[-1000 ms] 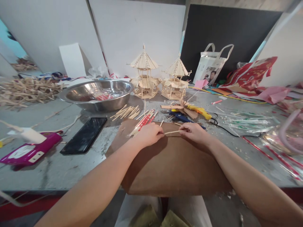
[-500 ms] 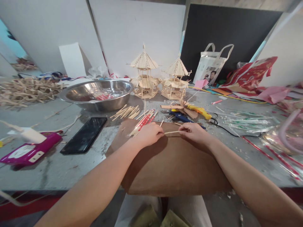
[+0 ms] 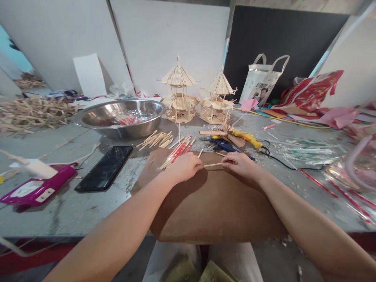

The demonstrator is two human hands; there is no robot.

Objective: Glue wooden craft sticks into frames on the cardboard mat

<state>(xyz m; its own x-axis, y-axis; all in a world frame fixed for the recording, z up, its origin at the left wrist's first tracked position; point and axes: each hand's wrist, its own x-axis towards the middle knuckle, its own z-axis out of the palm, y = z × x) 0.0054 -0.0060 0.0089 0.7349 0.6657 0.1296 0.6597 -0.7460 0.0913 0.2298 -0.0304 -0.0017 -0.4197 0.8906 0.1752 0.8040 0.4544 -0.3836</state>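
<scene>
Fingers hide both ends of the thin stick; wrapped contents of the basin, perhaps straws, are too small to tell.

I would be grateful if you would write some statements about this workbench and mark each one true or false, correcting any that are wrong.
1. The left hand and right hand hold one pale stick between them. True.
2. The black phone lies to the right of the brown board. False: the black phone lies to the left of it.
3. Two pagoda-like models stand beyond the hands. True.
4. The metal basin is turned upside down. False: the metal basin stands upright, with things inside.
5. The magenta power strip is to the left of the black phone. True.
</scene>
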